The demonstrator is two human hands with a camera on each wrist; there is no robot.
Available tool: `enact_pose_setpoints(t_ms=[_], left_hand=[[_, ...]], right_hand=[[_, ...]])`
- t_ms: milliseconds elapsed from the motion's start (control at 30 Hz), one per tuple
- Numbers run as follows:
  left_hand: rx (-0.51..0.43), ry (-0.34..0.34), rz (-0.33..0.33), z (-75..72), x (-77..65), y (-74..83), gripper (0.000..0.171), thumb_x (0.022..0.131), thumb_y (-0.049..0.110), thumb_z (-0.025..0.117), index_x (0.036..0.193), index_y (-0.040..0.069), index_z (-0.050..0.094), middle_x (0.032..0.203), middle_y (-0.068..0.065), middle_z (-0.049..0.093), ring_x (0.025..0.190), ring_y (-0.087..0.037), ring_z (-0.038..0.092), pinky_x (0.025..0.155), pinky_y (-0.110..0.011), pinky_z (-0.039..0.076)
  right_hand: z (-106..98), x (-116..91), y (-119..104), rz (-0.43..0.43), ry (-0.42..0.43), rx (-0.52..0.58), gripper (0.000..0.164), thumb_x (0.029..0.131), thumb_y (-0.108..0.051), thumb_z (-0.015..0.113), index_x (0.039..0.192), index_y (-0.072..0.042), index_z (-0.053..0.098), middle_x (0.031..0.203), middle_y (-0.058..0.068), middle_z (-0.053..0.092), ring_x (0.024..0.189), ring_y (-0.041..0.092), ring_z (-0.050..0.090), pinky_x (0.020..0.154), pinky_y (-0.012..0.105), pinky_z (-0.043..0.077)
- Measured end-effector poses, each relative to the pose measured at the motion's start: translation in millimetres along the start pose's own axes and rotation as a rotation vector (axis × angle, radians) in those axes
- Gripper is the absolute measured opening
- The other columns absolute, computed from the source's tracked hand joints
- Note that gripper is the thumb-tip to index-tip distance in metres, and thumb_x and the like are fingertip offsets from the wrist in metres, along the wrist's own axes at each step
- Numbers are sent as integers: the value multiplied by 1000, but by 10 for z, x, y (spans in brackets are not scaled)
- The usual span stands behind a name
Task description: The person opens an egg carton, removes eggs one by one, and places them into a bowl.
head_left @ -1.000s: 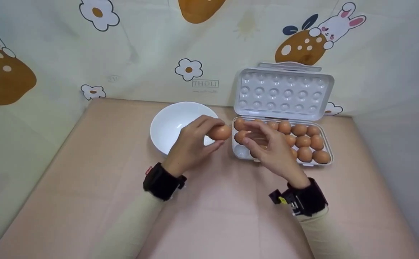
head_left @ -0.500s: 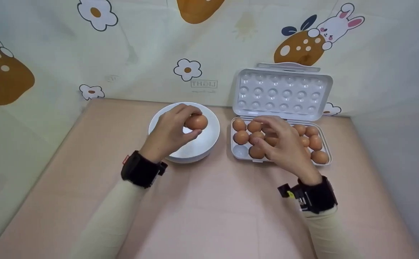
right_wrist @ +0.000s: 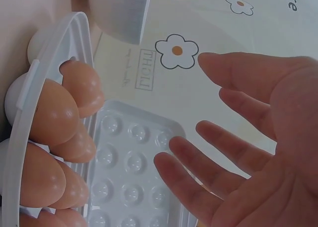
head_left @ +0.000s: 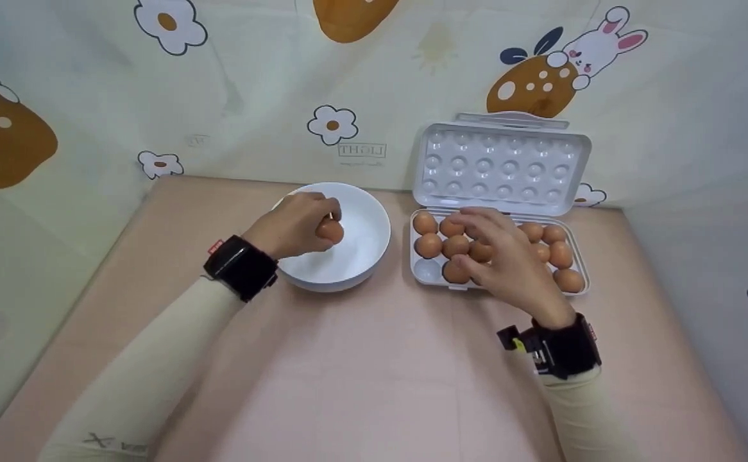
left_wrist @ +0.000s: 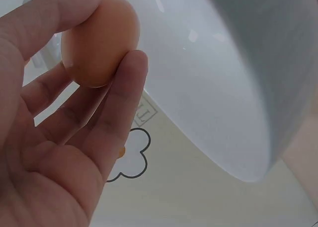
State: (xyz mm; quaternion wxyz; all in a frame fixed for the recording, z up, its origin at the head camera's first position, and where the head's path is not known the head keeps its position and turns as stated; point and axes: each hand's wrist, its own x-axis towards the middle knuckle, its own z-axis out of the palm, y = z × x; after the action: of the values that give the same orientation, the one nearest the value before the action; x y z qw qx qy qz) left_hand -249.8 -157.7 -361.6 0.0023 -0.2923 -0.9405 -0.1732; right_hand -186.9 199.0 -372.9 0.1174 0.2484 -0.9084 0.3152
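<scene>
A brown egg [head_left: 330, 231] is pinched between the thumb and fingers of my left hand [head_left: 296, 224], over the left part of a white bowl [head_left: 364, 247]. The left wrist view shows the egg [left_wrist: 102, 40] whole, with the bowl's wall [left_wrist: 218, 103] beside it. My right hand [head_left: 512, 263] hovers above the egg carton [head_left: 583, 256], its fingers spread and relaxed around nothing. In the right wrist view the right hand [right_wrist: 248, 137] is apart from the brown eggs [right_wrist: 54, 110]. Part of the carton's eggs is hidden under that hand.
The carton's lid [head_left: 502, 167] stands raised against the patterned backdrop [head_left: 252, 96]. One bare cup [head_left: 428, 269] shows at the carton's front left corner. A pinkish cloth [head_left: 374, 385] covers the table in front of the bowl and carton.
My left hand has carried the egg leftward from between the bowl and carton to over the bowl, turning at the wrist. The right hand has shifted slightly to the right above the carton.
</scene>
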Motion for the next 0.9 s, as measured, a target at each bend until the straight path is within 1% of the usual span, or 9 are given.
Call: enact_pose_setpoints(t_ms=[100, 200, 333, 433, 567, 667, 800, 900], left_hand=[[29, -68, -10, 10, 30, -62, 30, 83, 1, 82, 112, 0, 73, 97, -13, 68, 89, -27, 58, 78, -37, 49], [48, -135, -37, 23, 52, -104, 31, 83, 1, 82, 112, 0, 72, 97, -13, 67, 90, -27, 57, 80, -37, 50], [79, -221, -70, 47, 83, -144, 29, 83, 2, 83, 110, 0, 72, 96, -12, 65, 93, -28, 56, 84, -39, 51], [90, -269, -100, 64, 95, -172, 28, 82, 2, 82, 109, 1, 72, 95, -10, 64, 94, -28, 57, 84, -38, 51], [83, -305, -142, 75, 84, -202, 27, 82, 1, 79, 109, 1, 72, 96, -11, 64, 94, -27, 58, 78, -36, 51], [86, -321, -165, 65, 63, -204, 27, 84, 2, 78, 110, 2, 72, 98, -12, 63, 95, -28, 58, 76, -36, 51], [90, -343, -193, 22, 42, -163, 27, 87, 3, 77, 114, 3, 71, 102, -13, 63, 97, -29, 58, 75, -36, 52], [88, -359, -209, 1, 48, -129, 28, 88, 4, 75, 115, 3, 71, 105, -14, 63, 98, -29, 59, 74, -37, 53]], right_hand=[[3, -5, 11, -18, 0, -7, 52, 90, -9, 82, 139, -19, 68, 149, 1, 58, 142, 20, 49, 110, 42, 49], [6, -12, 27, -37, 3, -12, 52, 90, -9, 83, 138, -20, 69, 148, 0, 58, 141, 20, 49, 111, 40, 48], [8, -22, 41, -48, 6, -17, 53, 89, -6, 84, 139, -16, 68, 147, 3, 59, 139, 22, 50, 110, 41, 49], [7, -24, 39, -42, 2, -14, 54, 89, -4, 83, 139, -14, 68, 147, 4, 58, 139, 23, 50, 110, 42, 49], [5, -23, 32, -38, -3, -17, 54, 88, -4, 83, 139, -14, 68, 148, 4, 58, 139, 23, 50, 109, 43, 50], [-1, -23, 28, -35, -8, -19, 54, 89, -6, 84, 139, -16, 68, 148, 3, 58, 139, 22, 49, 109, 42, 51], [-25, -21, 20, -17, -18, 3, 53, 91, -9, 83, 140, -19, 68, 149, 0, 56, 141, 20, 49, 108, 41, 51], [-40, -28, 28, -8, -25, 24, 54, 91, -9, 82, 141, -23, 67, 151, -1, 55, 142, 20, 48, 107, 42, 52]])
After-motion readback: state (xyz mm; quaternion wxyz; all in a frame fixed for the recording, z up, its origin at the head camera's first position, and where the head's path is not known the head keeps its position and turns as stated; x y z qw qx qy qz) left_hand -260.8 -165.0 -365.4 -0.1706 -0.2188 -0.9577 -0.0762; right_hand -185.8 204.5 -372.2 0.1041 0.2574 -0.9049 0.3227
